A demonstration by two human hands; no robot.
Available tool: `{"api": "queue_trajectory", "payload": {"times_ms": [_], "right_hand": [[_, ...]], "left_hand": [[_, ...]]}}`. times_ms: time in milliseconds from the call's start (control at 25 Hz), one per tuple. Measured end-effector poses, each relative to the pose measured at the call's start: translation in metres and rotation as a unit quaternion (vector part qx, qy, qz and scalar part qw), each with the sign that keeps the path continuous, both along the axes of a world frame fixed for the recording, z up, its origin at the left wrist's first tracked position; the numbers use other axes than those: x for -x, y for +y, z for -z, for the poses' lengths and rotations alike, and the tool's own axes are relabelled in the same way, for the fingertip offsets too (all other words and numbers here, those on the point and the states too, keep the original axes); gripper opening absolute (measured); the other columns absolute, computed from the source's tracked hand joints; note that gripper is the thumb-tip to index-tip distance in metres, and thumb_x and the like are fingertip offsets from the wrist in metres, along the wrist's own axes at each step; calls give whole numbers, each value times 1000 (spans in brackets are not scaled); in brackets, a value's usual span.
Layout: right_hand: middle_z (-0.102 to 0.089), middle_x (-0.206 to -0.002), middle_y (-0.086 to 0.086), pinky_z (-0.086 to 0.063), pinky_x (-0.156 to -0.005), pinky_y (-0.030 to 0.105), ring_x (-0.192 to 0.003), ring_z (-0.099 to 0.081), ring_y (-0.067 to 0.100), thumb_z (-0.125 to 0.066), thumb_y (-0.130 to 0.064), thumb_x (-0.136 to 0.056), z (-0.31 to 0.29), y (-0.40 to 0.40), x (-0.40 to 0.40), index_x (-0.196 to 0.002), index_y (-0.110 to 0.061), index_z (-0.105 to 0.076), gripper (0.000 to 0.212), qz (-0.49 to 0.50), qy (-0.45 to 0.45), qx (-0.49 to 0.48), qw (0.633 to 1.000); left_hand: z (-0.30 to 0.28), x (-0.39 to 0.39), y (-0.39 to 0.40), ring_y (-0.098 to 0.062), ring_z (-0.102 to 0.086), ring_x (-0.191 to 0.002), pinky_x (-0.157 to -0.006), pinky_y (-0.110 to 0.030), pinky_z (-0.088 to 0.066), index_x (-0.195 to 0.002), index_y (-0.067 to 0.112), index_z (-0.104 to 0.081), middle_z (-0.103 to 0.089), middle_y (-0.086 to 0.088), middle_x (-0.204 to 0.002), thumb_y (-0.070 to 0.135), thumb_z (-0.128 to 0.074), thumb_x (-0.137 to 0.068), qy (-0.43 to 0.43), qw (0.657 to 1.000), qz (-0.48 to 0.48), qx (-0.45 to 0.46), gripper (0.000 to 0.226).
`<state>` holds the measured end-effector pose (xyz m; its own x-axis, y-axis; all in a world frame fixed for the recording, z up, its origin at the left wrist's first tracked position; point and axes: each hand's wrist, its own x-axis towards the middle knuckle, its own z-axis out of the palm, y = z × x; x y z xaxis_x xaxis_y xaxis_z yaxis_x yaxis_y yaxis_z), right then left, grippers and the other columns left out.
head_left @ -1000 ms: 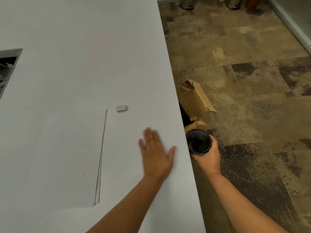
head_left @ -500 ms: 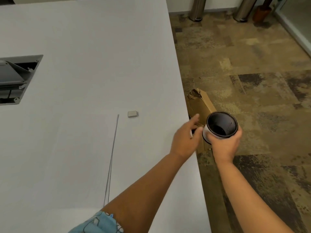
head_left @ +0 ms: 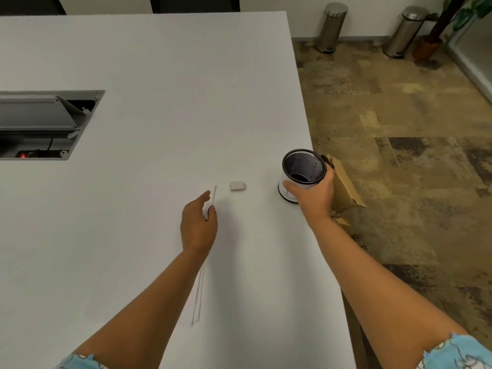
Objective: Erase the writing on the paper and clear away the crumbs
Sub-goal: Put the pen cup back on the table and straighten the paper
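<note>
Since the white sheet of paper (head_left: pixel 106 249) lies flat on the white table (head_left: pixel 173 89) w/ its long right edge running from near the person toward the far side, that edge is the line the next move prob. turns on: it passes right under the left hand (head_left: pixel 198 227). No writing or crumbs can be made out on the sheet; it's nearly the same tone as the table, thin and matte, and a second sheet edge seems to peek out beneath it.

Just past the paper's far right corner sits the small pale grey rectangular eraser (head_left: pixel 237 186), blocky, w/ a faintly ribbed top. It lies ahead and slightly right of the left hand, near but apart, and the left hand is clearly nearer to it than the right.

Left hand: fingers loosely extended, thumb apart, gripping nothing; whether fingertips touch the paper edge can't be told.

Right hand (head_left: pixel 314 195) wraps round the black mesh metal cup with a white band at its base (head_left: pixel 303 173), cylindrical, open top tilted toward the camera, at the table's right edge; resting or just above, unclear. My read: it's the crumb catcher, being set down.

Beyond the edge, a brown cardboard box (head_left: pixel 343 187) on mottled carpet; a grey cable hatch (head_left: pixel 48 123) is recessed in the table at left.
</note>
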<state>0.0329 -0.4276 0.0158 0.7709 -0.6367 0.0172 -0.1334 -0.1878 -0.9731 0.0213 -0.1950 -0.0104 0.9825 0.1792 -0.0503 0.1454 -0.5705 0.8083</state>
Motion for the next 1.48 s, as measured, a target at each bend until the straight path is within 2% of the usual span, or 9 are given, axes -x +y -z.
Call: {"api": "queue_trajectory", "payload": {"times_ms": [240, 360, 440, 560, 640, 720, 840, 1000, 1480], "right_hand": [[-48, -111, -5, -35, -66, -4, -100, -47, 9, -87, -13, -50, 11, 10, -9, -123, -15, -39, 88, 3, 11, 10, 1000], [-47, -113, -5, -33, -68, -8, -103, -47, 10, -88, -13, -50, 13, 13, -11, -125, -15, -39, 90, 3, 12, 13, 1000], [-46, -120, -3, -34, -79, -4, -111, -46, 14, -87, -12, -51, 14, 15, -10, -128, -15, -35, 93, -7, 16, 10, 1000], [-31, -144, 7, -22, -107, 21, -133, -26, 18, -87, -24, -55, 7, 30, 7, -138, -16, -22, 105, 63, 23, 36, 997], [-40, -137, 11, -19, -104, 17, -127, -30, 16, -79, -31, -65, 6, 58, 22, -132, -14, -33, 83, 115, -31, 150, 981], [-53, -113, 11, -34, -95, 18, -107, -44, 18, -67, -23, -75, 13, 95, 27, -115, -12, -50, 45, 35, -87, 212, 973], [-52, -110, 9, -43, -87, 31, -105, -48, 25, -64, -15, -78, 22, 131, 6, -111, -9, -53, 35, -84, 23, 192, 977], [-43, -125, 18, -39, -92, 37, -116, -39, 32, -68, -24, -77, 31, 137, -37, -125, -4, -41, 58, -49, 198, 168, 964], [-46, -125, 19, -40, -91, 42, -114, -41, 34, -69, -19, -75, 36, 148, -54, -127, -3, -36, 63, -10, 254, 193, 948]], "left_hand": [[1, -1, 25, -17, -42, -124, -99, -26, -32, -132, 19, -49, -52, -1, -132, 17, -48, -93, 7, 998, 43, -35, 38], [3, -4, 34, -18, -41, -126, -100, -25, -30, -131, 17, -49, -51, -3, -133, 15, -49, -93, 2, 998, 57, -41, 39], [2, -7, 40, -19, -38, -129, -104, -30, -30, -132, 17, -49, -48, -5, -136, 15, -49, -93, 3, 998, 48, -44, 39], [1, -13, 52, -21, -32, -134, -109, -37, -27, -132, 15, -48, -44, -7, -140, 15, -49, -93, -6, 998, 21, -59, 40], [2, -19, 61, -21, -29, -136, -110, -37, -24, -133, 14, -47, -43, -7, -141, 14, -50, -92, -17, 997, 11, -75, 41], [2, -25, 70, -22, -26, -137, -112, -38, -21, -134, 13, -45, -42, -8, -143, 15, -49, -93, -20, 995, 3, -99, 42], [2, -32, 83, -25, -20, -139, -114, -42, -14, -137, 12, -41, -33, -10, -148, 20, -49, -93, 9, 988, -25, -153, 45], [0, -36, 102, -29, -10, -141, -113, -47, -10, -140, 11, -33, -19, -15, -152, 26, -47, -93, 74, 973, -89, -201, 51], [0, -42, 127, -31, -29, -135, -111, -45, -24, -143, 6, -24, -35, -15, -146, 28, -47, -94, 122, 974, -161, -101, 58]]}}
